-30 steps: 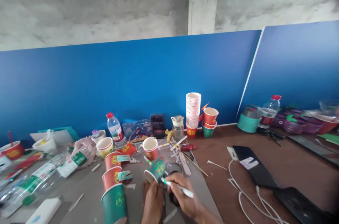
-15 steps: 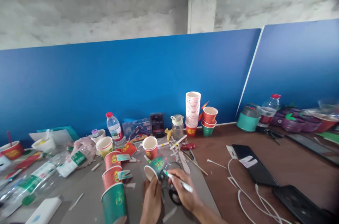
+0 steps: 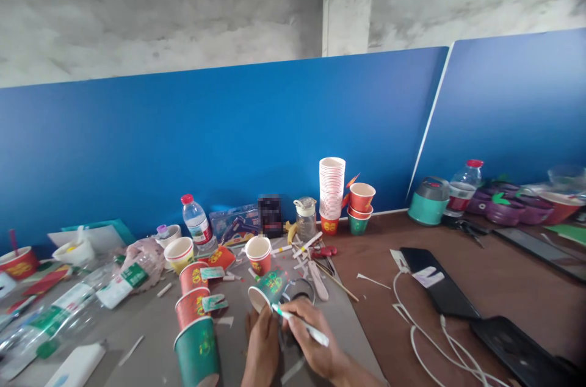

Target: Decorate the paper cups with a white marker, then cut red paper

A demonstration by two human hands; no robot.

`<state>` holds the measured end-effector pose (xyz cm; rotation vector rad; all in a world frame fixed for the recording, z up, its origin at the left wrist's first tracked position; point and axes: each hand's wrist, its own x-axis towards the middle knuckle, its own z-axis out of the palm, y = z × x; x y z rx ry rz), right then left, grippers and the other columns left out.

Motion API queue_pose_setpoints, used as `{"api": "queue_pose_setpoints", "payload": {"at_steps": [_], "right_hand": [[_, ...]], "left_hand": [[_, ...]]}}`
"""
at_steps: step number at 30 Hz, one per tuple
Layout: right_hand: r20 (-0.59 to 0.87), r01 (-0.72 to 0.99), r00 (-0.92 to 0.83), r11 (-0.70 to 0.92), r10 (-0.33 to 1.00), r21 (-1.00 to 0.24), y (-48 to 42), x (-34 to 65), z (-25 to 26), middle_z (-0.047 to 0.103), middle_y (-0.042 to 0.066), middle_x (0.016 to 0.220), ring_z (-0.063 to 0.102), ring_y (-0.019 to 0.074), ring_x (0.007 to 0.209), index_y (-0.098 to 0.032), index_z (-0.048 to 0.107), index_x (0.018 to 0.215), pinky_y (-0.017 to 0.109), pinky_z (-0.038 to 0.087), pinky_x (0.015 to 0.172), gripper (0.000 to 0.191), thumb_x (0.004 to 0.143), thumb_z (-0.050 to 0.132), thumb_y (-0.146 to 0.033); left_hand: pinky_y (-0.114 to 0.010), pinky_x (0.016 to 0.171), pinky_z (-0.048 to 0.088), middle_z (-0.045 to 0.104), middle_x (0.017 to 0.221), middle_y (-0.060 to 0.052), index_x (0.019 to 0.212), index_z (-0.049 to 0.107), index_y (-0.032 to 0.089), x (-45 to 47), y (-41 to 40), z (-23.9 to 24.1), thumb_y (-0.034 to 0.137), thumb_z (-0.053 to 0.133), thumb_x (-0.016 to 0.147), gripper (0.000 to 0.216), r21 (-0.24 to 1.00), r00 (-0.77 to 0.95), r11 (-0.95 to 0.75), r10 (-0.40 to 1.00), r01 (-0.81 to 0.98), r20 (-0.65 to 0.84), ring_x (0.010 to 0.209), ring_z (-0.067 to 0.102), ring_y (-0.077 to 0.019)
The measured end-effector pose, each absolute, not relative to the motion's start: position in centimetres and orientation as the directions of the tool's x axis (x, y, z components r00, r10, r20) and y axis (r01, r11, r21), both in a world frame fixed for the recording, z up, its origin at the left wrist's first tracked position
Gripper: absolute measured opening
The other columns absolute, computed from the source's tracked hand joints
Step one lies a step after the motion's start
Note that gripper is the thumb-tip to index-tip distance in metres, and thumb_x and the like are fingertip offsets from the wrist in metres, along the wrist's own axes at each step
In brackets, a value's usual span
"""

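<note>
Clasping tilted green paper cup [image 3: 269,289] in left grip [image 3: 263,345]; pinching slim white marker pen [image 3: 303,326] in right grip [image 3: 317,345], tip against cup wall.

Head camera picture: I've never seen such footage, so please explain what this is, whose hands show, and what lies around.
No machine here: a person wears a camera on the head, looking forward and down, so their own hands show at the bottom. The left hand holds a green cup on its side; the right hand holds a pen, tip at the cup. On the table stand more cups, a cup stack and a bottle; white cables lie to the right, a blue partition behind.
</note>
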<state>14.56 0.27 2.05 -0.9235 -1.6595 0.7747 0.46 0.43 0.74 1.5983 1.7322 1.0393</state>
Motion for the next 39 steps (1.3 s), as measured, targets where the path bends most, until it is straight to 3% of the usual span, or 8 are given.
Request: {"api": "queue_pose_setpoints", "payload": {"at_steps": [5, 10, 15, 19, 25, 30, 35, 39], "right_hand": [[0.441, 0.263, 0.006, 0.424, 0.897, -0.866, 1.14, 14.97, 1.72, 0.068, 0.005, 0.074, 0.062, 0.0193, 0.069, -0.019, 0.066, 0.089, 0.029, 0.049, 0.065, 0.026, 0.086, 0.043, -0.031], [0.49, 0.282, -0.104, 0.499, 0.865, -0.82, 0.61, 14.63, 1.63, 0.068, 0.004, 0.076, 0.062, 0.0197, 0.077, -0.022, 0.066, 0.094, 0.031, 0.048, 0.072, 0.024, 0.087, 0.043, -0.028], [0.452, 0.313, -0.02, 0.435, 0.892, -0.844, 1.12, 14.9, 1.31, 0.068, 0.004, 0.079, 0.062, 0.0196, 0.076, -0.02, 0.064, 0.094, 0.031, 0.048, 0.071, 0.025, 0.088, 0.042, -0.028], [0.478, 0.32, -0.091, 0.48, 0.873, -0.816, 1.01, 14.85, 1.14, 0.068, 0.004, 0.082, 0.062, 0.0197, 0.079, -0.022, 0.064, 0.098, 0.031, 0.047, 0.075, 0.025, 0.088, 0.042, -0.027], [0.459, 0.353, -0.017, 0.435, 0.888, -0.828, 1.13, 14.87, 1.04, 0.069, 0.005, 0.085, 0.063, 0.021, 0.08, -0.022, 0.065, 0.095, 0.032, 0.049, 0.074, 0.024, 0.087, 0.043, -0.027], [0.504, 0.354, -0.112, 0.508, 0.856, -0.785, 0.71, 14.63, 1.27, 0.069, 0.006, 0.084, 0.062, 0.0214, 0.083, -0.022, 0.065, 0.097, 0.032, 0.049, 0.074, 0.025, 0.087, 0.043, -0.028], [0.465, 0.383, -0.001, 0.43, 0.885, -0.818, 1.22, 14.86, 1.25, 0.069, 0.005, 0.083, 0.063, 0.0211, 0.078, -0.022, 0.065, 0.095, 0.033, 0.049, 0.073, 0.026, 0.088, 0.041, -0.03], [0.51, 0.384, -0.113, 0.51, 0.853, -0.77, 0.9, 14.71, 1.29, 0.069, 0.006, 0.087, 0.062, 0.0213, 0.082, -0.023, 0.063, 0.099, 0.034, 0.048, 0.075, 0.025, 0.088, 0.042, -0.03]], "left_hand": [[-0.04, 0.091, 0.037, 0.068, 0.091, -0.011, 0.084, 0.066, 0.019, 0.52, 0.27, 0.76, 0.041, 0.038, 0.077, 0.037, 0.822, -0.133, -0.029, 0.983, 0.569, 0.127, 0.093, 0.057, -0.0278], [-0.043, 0.096, 0.032, 0.068, 0.09, -0.01, 0.087, 0.067, 0.02, 0.42, 0.26, 0.58, 0.037, 0.037, 0.078, 0.036, 0.813, -0.115, -0.012, 0.989, 0.582, 0.097, 0.097, 0.055, -0.0277], [-0.045, 0.099, 0.027, 0.067, 0.097, -0.011, 0.094, 0.066, 0.018, 0.3, 0.32, 0.32, 0.037, 0.035, 0.079, 0.04, 0.803, -0.099, -0.027, 0.989, 0.596, 0.107, 0.099, 0.055, -0.0285], [-0.045, 0.103, 0.023, 0.068, 0.098, -0.011, 0.092, 0.066, 0.018, 0.26, 0.49, 0.11, 0.037, 0.036, 0.079, 0.038, 0.819, -0.105, 0.006, 0.992, 0.573, 0.066, 0.102, 0.055, -0.0279], [-0.042, 0.097, 0.031, 0.069, 0.094, -0.01, 0.088, 0.066, 0.018, 0.28, 0.39, 0.41, 0.039, 0.038, 0.078, 0.036, 0.822, -0.117, -0.029, 0.986, 0.568, 0.116, 0.096, 0.057, -0.0266], [-0.04, 0.095, 0.035, 0.069, 0.089, -0.009, 0.086, 0.067, 0.019, 0.19, 0.4, 0.47, 0.039, 0.039, 0.077, 0.036, 0.851, -0.127, -0.018, 0.987, 0.525, 0.099, 0.095, 0.058, -0.0258], [-0.04, 0.09, 0.037, 0.068, 0.091, -0.011, 0.091, 0.067, 0.018, 0.23, 0.41, 0.4, 0.04, 0.035, 0.078, 0.041, 0.812, -0.113, -0.029, 0.987, 0.582, 0.116, 0.091, 0.058, -0.0272], [-0.041, 0.095, 0.034, 0.068, 0.094, -0.011, 0.09, 0.066, 0.018, 0.2, 0.46, 0.16, 0.038, 0.037, 0.077, 0.038, 0.824, -0.116, -0.019, 0.988, 0.566, 0.103, 0.095, 0.057, -0.0267]]}}
